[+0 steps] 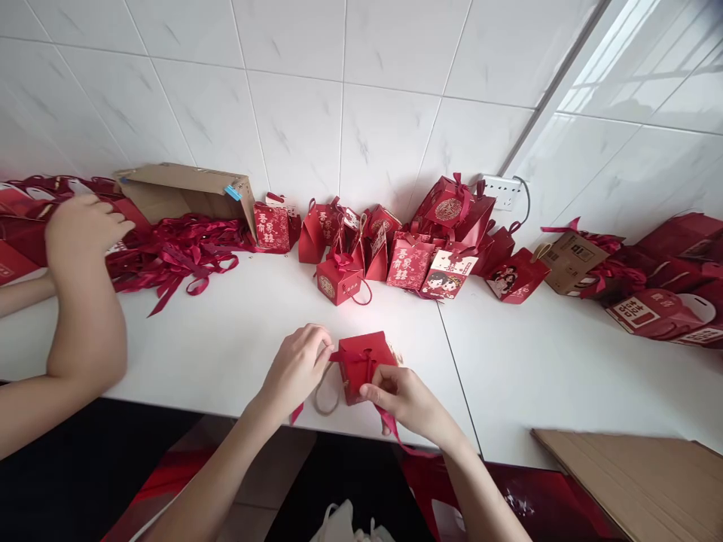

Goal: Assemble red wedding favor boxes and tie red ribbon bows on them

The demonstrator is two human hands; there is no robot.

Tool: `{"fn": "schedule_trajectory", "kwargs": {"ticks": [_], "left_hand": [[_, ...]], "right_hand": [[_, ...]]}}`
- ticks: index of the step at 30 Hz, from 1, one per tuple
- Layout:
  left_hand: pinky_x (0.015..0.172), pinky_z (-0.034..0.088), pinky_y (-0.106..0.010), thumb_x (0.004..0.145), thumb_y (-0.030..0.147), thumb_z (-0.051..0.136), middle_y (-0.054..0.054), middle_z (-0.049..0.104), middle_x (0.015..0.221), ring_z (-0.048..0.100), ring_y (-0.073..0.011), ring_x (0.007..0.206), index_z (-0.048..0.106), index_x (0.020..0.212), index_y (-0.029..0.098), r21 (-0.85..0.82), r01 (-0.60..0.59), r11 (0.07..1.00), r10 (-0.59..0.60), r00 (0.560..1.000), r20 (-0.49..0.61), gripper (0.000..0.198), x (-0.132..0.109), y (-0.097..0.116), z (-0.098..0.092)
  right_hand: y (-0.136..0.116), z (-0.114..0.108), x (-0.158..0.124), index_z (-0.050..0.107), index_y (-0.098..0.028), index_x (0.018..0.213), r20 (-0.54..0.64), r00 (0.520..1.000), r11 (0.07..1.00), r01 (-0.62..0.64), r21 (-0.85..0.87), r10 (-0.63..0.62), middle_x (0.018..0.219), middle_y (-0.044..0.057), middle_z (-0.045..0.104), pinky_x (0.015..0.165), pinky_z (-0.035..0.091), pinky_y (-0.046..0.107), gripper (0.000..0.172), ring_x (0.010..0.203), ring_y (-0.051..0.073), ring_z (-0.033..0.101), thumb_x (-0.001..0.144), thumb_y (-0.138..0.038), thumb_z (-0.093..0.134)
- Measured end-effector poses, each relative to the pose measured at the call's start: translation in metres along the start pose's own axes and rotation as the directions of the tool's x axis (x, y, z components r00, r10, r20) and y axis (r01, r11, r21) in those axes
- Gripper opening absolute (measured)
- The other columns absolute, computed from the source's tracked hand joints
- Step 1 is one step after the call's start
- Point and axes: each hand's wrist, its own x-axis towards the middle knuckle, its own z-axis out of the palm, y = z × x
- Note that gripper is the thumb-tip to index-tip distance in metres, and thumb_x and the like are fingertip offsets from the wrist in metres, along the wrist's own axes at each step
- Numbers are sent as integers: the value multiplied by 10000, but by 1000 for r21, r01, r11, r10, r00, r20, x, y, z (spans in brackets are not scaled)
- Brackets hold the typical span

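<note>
A small red gift box (364, 361) with a red ribbon and a brown cord handle sits near the front edge of the white table (237, 331). My left hand (297, 369) pinches the ribbon at the box's left side. My right hand (404, 399) pinches the ribbon at the box's lower right, and a ribbon tail hangs over the table's edge. Both hands are closed on the ribbon.
Several finished red gift boxes (407, 256) line the tiled wall. A pile of red ribbons (175, 256) lies by an open cardboard box (181, 192). Another person's arm and hand (79, 233) reach in at the left. Flat cardboard (638, 474) sits bottom right; more red bags (666, 293) far right.
</note>
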Motion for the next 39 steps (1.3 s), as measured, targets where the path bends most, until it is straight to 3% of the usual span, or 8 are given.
{"fn": "schedule_trajectory", "kwargs": {"ticks": [2, 6, 12, 16, 24, 32, 37, 39], "left_hand": [[804, 475, -352, 899, 301, 410, -51, 642, 972, 615, -209, 899, 504, 864, 205, -93, 41, 995, -41, 999, -3, 139, -2, 4, 4], [767, 494, -332, 885, 413, 442, -37, 637, 926, 619, -204, 890, 510, 1068, 211, -231, 138, 963, -96, 978, 183, 281, -3, 12, 12], [768, 459, -318, 869, 437, 436, -50, 575, 982, 578, -203, 928, 482, 843, 206, -264, 197, 944, -154, 972, 176, 237, 5, 9, 21], [630, 397, -274, 853, 524, 439, 5, 575, 757, 545, -169, 690, 462, 757, 206, -297, 363, 883, -254, 903, 347, 333, 8, 9, 19], [518, 236, -237, 844, 524, 441, 51, 335, 581, 289, -96, 528, 354, 600, 188, -522, 416, 744, -137, 861, 490, 424, 8, -2, 12], [508, 250, -229, 843, 527, 458, 44, 318, 588, 301, -97, 544, 375, 606, 184, -571, 417, 707, -137, 873, 467, 425, 3, -9, 16], [483, 296, -221, 817, 541, 498, 58, 335, 550, 362, -87, 483, 370, 626, 192, -615, 510, 602, -126, 821, 557, 418, 6, -4, 16], [466, 284, -217, 807, 538, 518, 64, 315, 556, 344, -76, 465, 363, 628, 193, -618, 528, 583, -126, 810, 573, 418, 8, -2, 17]], "right_hand": [[2, 1, -4, 445, -195, 630, -63, 998, 999, 28, -45, -31, 522, -62, 465, 470, 306, 212, 364, 459, 75, 435, 832, -473, 566], [7, -9, -8, 459, -192, 641, -101, 995, 1000, 10, -14, -11, 517, -62, 448, 471, 315, 216, 387, 457, 74, 413, 831, -517, 548], [16, -34, -14, 471, -190, 677, -132, 989, 995, -57, 83, 68, 517, -78, 415, 421, 331, 213, 453, 390, 70, 440, 789, -622, 548], [17, -43, -18, 492, -181, 660, -93, 992, 994, -74, 81, 82, 515, -76, 404, 402, 309, 215, 473, 380, 64, 414, 748, -635, 589], [22, -52, -12, 531, -169, 652, -129, 988, 995, -83, 51, 89, 500, -73, 381, 439, 251, 220, 483, 443, 54, 312, 715, -642, 609], [31, -57, -14, 509, -180, 661, -115, 990, 996, -85, -5, 84, 556, -51, 421, 431, 346, 218, 502, 479, 74, 372, 740, -673, 557], [25, -43, -11, 429, -186, 630, -54, 996, 996, -72, -55, 69, 552, -40, 427, 439, 349, 226, 562, 470, 76, 393, 804, -721, 405], [21, -35, -10, 437, -190, 657, -83, 995, 990, -71, -124, 61, 573, -33, 454, 457, 350, 233, 525, 494, 86, 402, 802, -695, 452]]}}
